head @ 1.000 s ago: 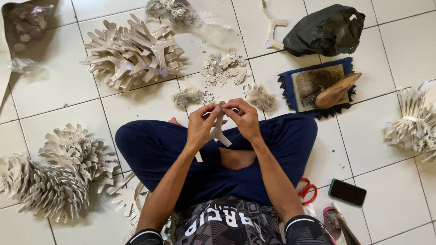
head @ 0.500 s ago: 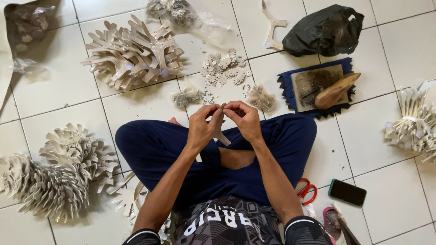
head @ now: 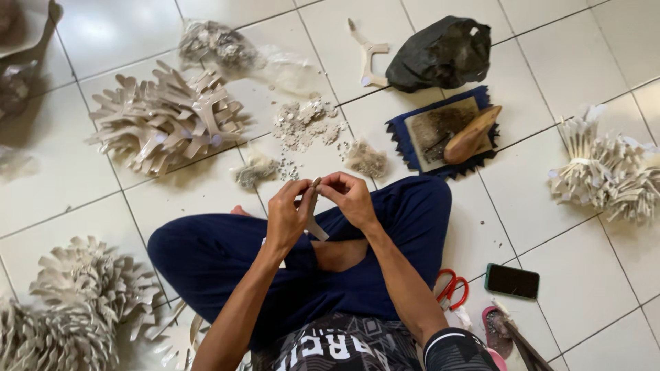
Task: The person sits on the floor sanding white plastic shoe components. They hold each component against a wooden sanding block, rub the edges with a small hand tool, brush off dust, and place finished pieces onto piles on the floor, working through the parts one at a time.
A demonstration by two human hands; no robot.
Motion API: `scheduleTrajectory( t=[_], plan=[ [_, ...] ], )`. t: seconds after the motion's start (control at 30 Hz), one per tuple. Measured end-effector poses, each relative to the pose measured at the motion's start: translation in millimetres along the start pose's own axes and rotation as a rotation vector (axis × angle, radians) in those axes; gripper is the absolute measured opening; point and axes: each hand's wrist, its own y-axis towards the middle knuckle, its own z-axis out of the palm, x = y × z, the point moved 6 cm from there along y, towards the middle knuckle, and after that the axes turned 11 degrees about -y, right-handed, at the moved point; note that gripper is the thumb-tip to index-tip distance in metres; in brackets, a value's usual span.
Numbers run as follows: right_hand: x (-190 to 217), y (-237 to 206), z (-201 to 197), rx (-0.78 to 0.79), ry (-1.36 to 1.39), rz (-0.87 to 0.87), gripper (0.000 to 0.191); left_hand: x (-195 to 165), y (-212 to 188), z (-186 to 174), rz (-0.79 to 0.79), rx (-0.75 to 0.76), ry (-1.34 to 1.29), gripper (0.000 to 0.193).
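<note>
Head view: left hand and right hand meet above crossed legs in dark blue trousers, fingers of both closed, pinching thin pale forked cut-out strip between them. Heap of small grey scraps on white tiled floor just beyond hands. Red-handled scissors near right elbow.

Both hands pinching a pale Y-shaped strap above crossed legs, white tiled floor

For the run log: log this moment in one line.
left hand pinching pale forked piece | right hand gripping its top | over crossed legs | scissors on floor
</note>
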Motion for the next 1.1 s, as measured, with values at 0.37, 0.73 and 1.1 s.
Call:
scheduleTrajectory(
  t=[0.37,0.73,1.1],
  plan=[
    [0,1,-10,-0.015,-0.016,-0.029,0.013,18,4,15,0.014,0.003,0.041,0.016],
    [7,30,-39,-0.074,0.123,-0.034,0.018,38,27,40,-0.378,0.024,-0.351,0.031],
    [-25,25,-70,-0.138,-0.057,0.049,0.043,91,145,119,-0.244,-0.226,-0.753,0.041]
  ],
)
